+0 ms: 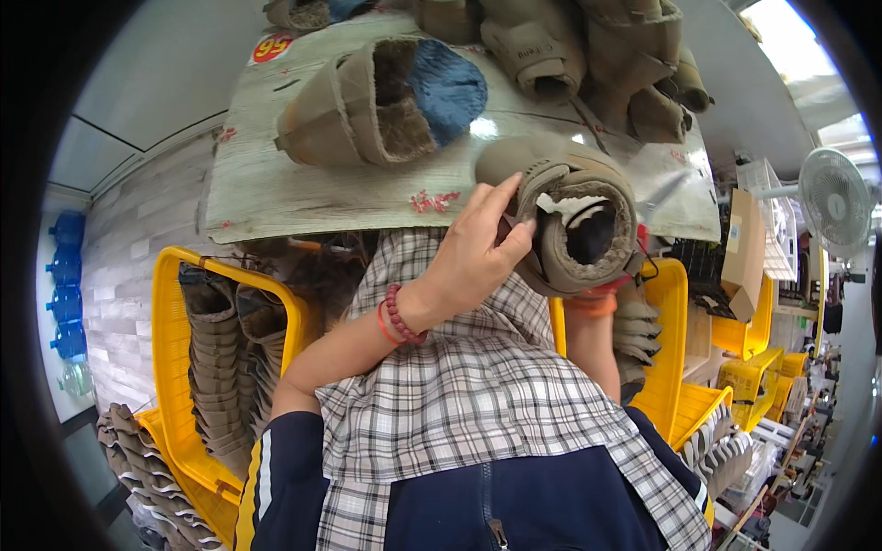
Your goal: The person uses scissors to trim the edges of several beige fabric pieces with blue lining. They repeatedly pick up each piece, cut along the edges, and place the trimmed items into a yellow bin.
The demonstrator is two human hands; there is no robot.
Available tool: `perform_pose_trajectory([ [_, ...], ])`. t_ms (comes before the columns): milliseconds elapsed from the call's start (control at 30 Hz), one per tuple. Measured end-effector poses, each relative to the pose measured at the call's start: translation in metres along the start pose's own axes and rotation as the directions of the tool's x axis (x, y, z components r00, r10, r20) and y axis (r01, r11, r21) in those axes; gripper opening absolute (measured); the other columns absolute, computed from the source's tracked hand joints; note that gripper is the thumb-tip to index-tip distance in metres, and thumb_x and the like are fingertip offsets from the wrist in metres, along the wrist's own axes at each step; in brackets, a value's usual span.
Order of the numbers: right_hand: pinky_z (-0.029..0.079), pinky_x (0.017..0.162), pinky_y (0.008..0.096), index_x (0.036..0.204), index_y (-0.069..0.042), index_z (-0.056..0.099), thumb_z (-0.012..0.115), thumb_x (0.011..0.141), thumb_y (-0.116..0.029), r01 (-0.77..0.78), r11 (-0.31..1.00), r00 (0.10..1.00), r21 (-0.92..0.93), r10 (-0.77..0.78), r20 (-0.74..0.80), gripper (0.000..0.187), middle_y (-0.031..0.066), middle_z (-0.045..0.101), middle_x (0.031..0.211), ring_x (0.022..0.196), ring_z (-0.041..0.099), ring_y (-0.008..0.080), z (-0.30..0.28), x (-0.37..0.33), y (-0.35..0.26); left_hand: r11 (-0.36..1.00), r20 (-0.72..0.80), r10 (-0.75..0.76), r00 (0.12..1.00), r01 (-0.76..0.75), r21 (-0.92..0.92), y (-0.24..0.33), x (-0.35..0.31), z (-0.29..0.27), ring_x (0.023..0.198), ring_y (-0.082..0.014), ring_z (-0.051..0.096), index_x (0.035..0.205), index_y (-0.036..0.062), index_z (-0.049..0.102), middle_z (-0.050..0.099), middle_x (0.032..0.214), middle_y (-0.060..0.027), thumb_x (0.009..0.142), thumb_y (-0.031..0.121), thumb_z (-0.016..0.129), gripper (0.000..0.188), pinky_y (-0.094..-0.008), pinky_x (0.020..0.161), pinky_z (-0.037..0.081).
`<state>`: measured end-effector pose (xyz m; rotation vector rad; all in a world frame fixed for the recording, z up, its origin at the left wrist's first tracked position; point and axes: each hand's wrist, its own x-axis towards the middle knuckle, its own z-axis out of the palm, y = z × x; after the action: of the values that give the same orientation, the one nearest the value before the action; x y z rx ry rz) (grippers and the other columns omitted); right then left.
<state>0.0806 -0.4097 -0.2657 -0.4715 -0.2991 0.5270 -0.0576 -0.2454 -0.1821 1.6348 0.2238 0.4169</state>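
Over the table's near edge I have a brown fleece-lined boot upper, its round opening toward me. Inside the opening shows a torn-looking white piece against the dark interior. My left hand is closed on the upper's left side, fingertips and thumb at its rim. The upper covers most of my right hand, just beneath it; an orange band or cuff shows there, but its fingers are hidden. A red part shows beside the upper, and what it belongs to is unclear.
On the table lies another upper with blue lining, and several more uppers are piled at the back. Yellow baskets of stacked uppers flank me. A fan and a cardboard box stand at the right.
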Motion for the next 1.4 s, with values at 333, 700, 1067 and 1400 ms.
perform_pose_trajectory([
  [333,0.047,0.064,0.0249,0.099,-0.001,0.057,0.069,0.078,0.0,0.271,0.3,0.917,-0.915,-0.368,0.152,0.023,-0.0013,0.055,0.077,0.069,0.053,0.0105,0.121,0.102,0.075,0.956,-0.824,-0.086,0.561,-0.187,-0.227,-0.112,0.015,-0.238,0.089,-0.0148,0.056,0.106,0.0017,0.054,0.057,0.094,-0.0042,0.09,0.019,0.061,0.025,-0.026,0.082,0.045],
  [700,0.056,0.076,0.0288,0.11,0.0,0.055,0.069,0.077,-0.001,-0.398,0.814,0.842,-0.423,0.507,0.184,0.036,0.0095,0.064,0.099,0.084,0.065,0.0182,0.098,0.151,0.162,0.745,-0.179,-0.198,0.964,0.03,-0.666,-0.096,0.061,-0.239,0.103,-0.0182,0.058,0.118,0.0004,0.056,0.06,0.114,-0.008,0.088,0.031,0.064,0.044,-0.0337,0.087,0.048],
  [1067,0.048,0.067,0.0247,0.104,-0.003,0.056,0.059,0.088,-0.009,-0.082,0.843,0.989,-0.532,0.135,0.062,0.017,0.0045,0.061,0.087,0.075,0.057,0.0123,0.084,0.125,0.164,0.824,-0.356,-0.322,0.877,0.074,-0.562,-0.093,0.067,-0.262,0.094,-0.0196,0.062,0.108,0.0021,0.059,0.064,0.1,-0.0066,0.083,0.015,0.068,0.029,-0.0349,0.081,0.052],
  [1400,0.048,0.079,0.0366,0.109,-0.002,0.056,0.069,0.08,-0.031,-0.011,0.035,0.51,-0.999,-0.86,-0.036,0.042,0.0144,0.066,0.097,0.089,0.064,0.0282,-0.089,0.251,-0.163,0.896,-0.785,0.368,0.498,0.037,0.443,-0.048,0.051,-0.234,0.076,-0.0115,0.053,0.092,0.0026,0.057,0.056,0.084,-0.0018,0.084,0.007,0.062,0.01,-0.0235,0.069,0.045],
])
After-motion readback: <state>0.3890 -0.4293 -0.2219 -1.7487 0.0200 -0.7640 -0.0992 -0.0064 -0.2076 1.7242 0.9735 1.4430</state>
